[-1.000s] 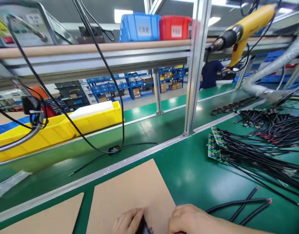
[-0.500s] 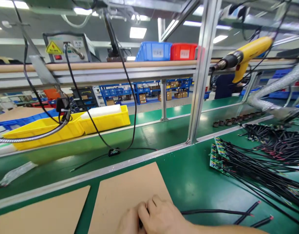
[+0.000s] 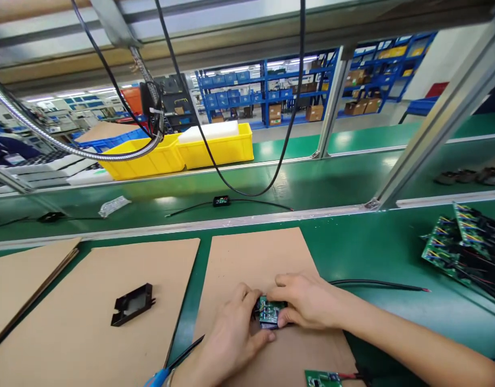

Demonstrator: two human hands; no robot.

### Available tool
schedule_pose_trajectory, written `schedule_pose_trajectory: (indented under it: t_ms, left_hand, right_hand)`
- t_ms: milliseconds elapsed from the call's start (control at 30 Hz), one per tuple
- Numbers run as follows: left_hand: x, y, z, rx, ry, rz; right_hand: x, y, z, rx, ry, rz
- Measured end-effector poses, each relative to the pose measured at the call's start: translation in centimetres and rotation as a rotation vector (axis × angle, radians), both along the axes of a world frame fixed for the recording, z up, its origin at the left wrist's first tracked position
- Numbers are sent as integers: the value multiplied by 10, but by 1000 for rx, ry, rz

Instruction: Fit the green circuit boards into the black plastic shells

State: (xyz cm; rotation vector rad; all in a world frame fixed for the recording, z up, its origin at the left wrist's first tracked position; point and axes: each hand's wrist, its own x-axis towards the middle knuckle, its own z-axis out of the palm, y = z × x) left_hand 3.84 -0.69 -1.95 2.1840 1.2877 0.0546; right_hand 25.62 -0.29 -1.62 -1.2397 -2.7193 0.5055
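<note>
A small green circuit board, with a dark part along its lower edge, lies over the cardboard sheet between both hands. The fingertips of my left hand press at its left end, where thin wires show; that thumb lies just below. My right hand pinches the right side between thumb and fingers. A black cable runs out to the right from behind that hand. Whether the board sits in a case is hard to make out. Another green board with red and black wires shows at the bottom edge.
An open black plastic case lies on the left cardboard. A blue handle is by my left wrist. Wired boards are piled at right. Beyond the metal rail lies a cabled black module; yellow bins stand behind.
My view has tilted down and turned left. The hands, earlier clasped closely over something mostly hidden, are now farther apart, with the green board showing between them.
</note>
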Motion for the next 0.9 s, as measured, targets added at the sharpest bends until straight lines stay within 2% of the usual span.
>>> schedule_pose_trajectory:
  t_ms: [300,500,900]
  left_hand:
    - [-4,9,-8,-62,-83,-13]
    - [-2,9,-9,-71,-59,-5]
    - [0,6,-12,46,38,-41]
  right_hand:
    - [-2,13,0,27,-68,72]
    - [-12,3,-6,18,-141,26]
    - [-14,-5,-13,23,-108,-14]
